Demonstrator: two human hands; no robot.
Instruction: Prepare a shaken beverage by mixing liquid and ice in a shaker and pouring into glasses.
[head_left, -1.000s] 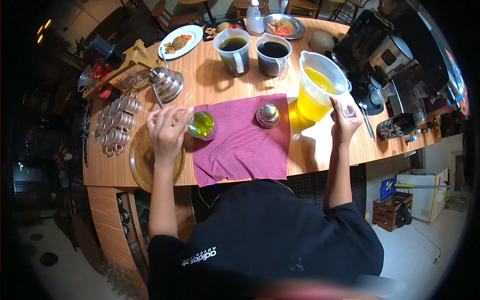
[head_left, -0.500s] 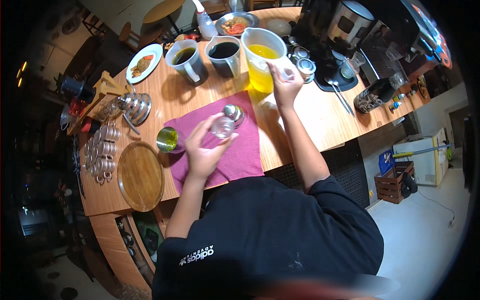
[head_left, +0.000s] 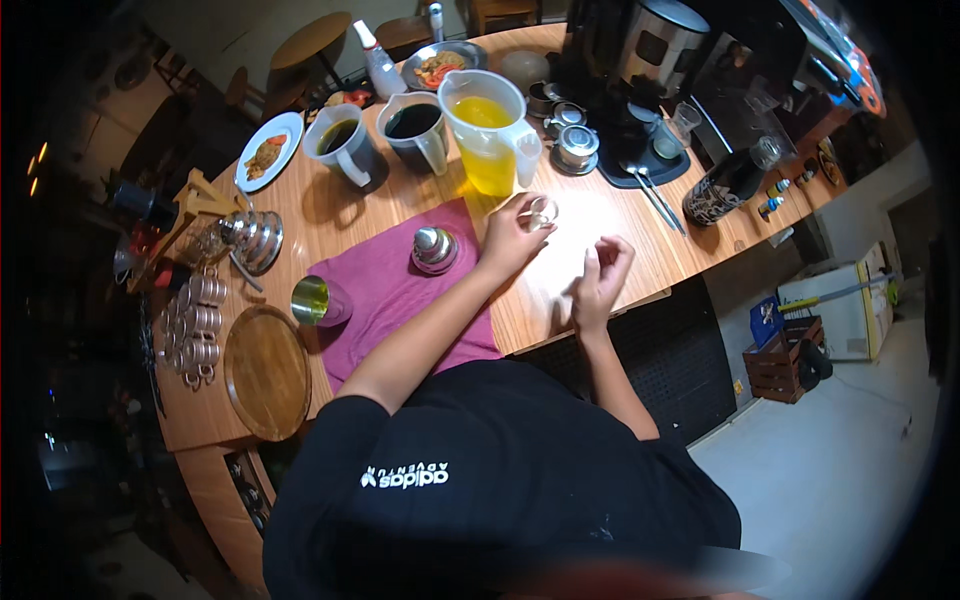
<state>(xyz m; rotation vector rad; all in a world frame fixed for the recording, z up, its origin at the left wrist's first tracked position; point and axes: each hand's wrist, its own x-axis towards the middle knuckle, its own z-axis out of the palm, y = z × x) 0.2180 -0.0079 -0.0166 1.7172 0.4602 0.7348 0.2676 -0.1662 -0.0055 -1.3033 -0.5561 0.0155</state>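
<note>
My left hand (head_left: 512, 242) reaches across to the right over the wooden counter, its fingers closed on a small clear glass (head_left: 543, 212). To its right, my right hand (head_left: 600, 287) is raised over the brightly lit front of the counter, thumb and fingers apart and nothing in it. Just beyond the glass stands a clear plastic measuring jug (head_left: 482, 165) of yellow liquid, its handle facing right. A steel cocktail shaker (head_left: 434, 250) stands on the purple cloth (head_left: 390, 290). At the cloth's left edge is a metal cup (head_left: 335, 303) with something green inside.
Two jugs of dark liquid (head_left: 345, 150) stand left of the yellow one. A plate of food (head_left: 270, 150), stacked metal cups (head_left: 195, 320) and a round wooden tray (head_left: 267, 372) occupy the left. Metal coffee filters (head_left: 576, 147), spoons (head_left: 655, 198) and a dark bottle (head_left: 725, 190) are right.
My right hand has let go of the yellow jug's handle and drawn back toward me. My left hand has carried the small glass rightward, off the cloth's area. The view has shifted slightly.
</note>
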